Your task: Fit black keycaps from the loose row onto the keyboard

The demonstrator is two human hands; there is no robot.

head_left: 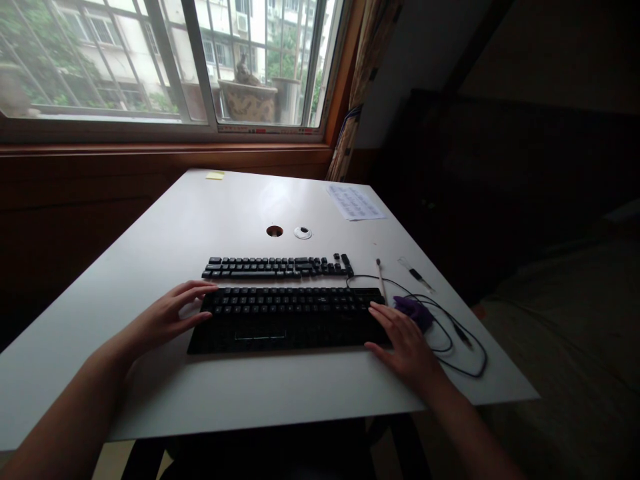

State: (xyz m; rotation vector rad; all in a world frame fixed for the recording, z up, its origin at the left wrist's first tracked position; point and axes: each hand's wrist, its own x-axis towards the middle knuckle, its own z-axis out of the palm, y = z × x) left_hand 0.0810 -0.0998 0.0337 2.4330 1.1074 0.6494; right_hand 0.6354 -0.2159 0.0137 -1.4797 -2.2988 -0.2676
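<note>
A black keyboard point(295, 323) lies flat on the white table, its upper part bearing rows of keys and its front part bare and glossy. At its left end, my left hand point(173, 312) grips the edge, fingertips at the back corner and thumb lower down. My right hand point(403, 337) holds the opposite end, with fingers over the top and the thumb by the front edge. Just behind the keyboard, loose black keycaps point(270, 268) are laid out in rows. A purple cloth point(414, 312) lies beside my right hand, partly hidden by it.
Right of the keyboard, a black cable point(480, 373) loops over the white table point(225, 393). A cotton swab point(379, 270) and a small wire tool point(416, 274) lie nearby. Farther back are a cable hole point(275, 231), its round cover point(303, 233), printed paper point(356, 203) and a yellow note point(215, 175).
</note>
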